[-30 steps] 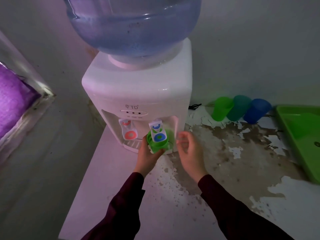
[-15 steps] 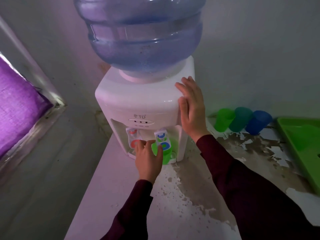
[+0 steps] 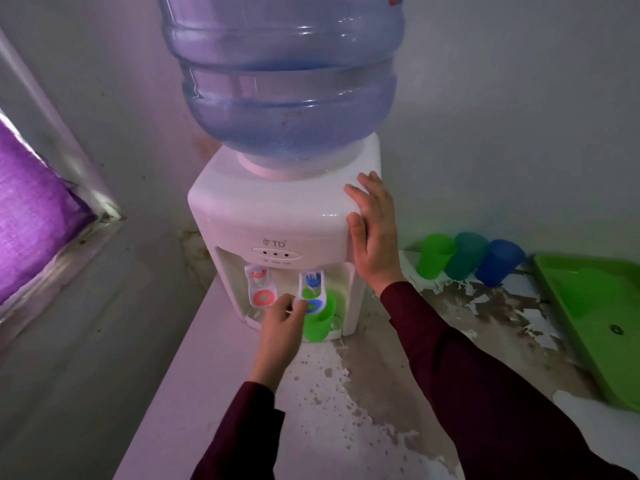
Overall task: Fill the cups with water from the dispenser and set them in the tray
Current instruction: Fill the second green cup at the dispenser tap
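Just right of your left hand (image 3: 282, 323) fingers, the green cup (image 3: 318, 318) stands upright under the blue tap (image 3: 311, 289), which those fingers pinch at its paddle. Your right hand (image 3: 375, 233), fingers spread flat, braces the dispenser (image 3: 277, 216) (farther from the cup). The peeling tabletop (image 3: 363, 393) runs rightward toward the tray (image 3: 595, 323).

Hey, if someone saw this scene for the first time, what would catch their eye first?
The big blue water bottle upended on the white dispenser dominates the top centre. Below it, the left hand works the blue tap lever over a green cup in the bay, while the right hand lies flat against the dispenser's side. To the right, three cups lie beside a bright green tray.
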Demonstrator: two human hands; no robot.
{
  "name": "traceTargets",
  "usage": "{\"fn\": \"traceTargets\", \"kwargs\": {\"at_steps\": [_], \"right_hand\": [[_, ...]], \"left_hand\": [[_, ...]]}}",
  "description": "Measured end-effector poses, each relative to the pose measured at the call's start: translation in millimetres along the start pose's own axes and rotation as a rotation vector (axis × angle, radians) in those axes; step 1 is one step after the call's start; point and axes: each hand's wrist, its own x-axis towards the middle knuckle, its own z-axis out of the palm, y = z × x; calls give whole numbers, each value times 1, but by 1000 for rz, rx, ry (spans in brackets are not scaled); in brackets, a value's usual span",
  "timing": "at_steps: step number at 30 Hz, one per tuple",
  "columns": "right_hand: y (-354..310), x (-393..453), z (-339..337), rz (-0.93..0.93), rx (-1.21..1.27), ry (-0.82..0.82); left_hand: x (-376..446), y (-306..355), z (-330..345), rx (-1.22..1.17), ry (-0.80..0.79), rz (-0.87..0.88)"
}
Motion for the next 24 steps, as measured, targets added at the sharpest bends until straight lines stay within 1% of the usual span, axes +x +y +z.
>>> {"fn": "traceTargets", "kwargs": {"at_steps": [5, 10, 24], "right_hand": [[-1, 0, 0, 20, 5, -8], [-1, -1, -1, 23, 7, -25], [-2, -1, -2, 31, 7, -30]], "left_hand": [[-2, 6, -13, -136, -51, -26], [-9, 1, -7, -257, -48, -46], [-11, -2, -7, -260, -71, -37]]}}
